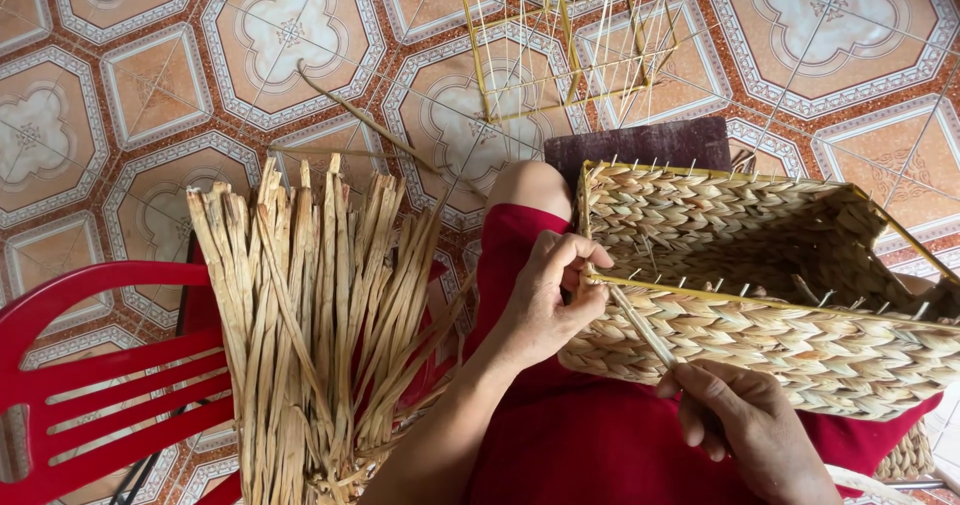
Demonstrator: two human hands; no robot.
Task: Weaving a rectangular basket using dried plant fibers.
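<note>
Right of centre in the frame, a woven basket [760,295] lies on its side across the person's lap, its yellow wire rim set with short upright prongs. The left hand [545,300] has its fingers curled closed, pinching the rim at the basket's corner. The right hand [735,420], lower right, is clenched around a pale fibre strand [640,327] that runs up to that same corner. Pulled too hard, the dry strand could likely snap or slip out of the weave, and the prongs could prick a fingertip. A bundle of dried strips [320,315] leans on a red plastic chair [100,385] at lower left.
</note>
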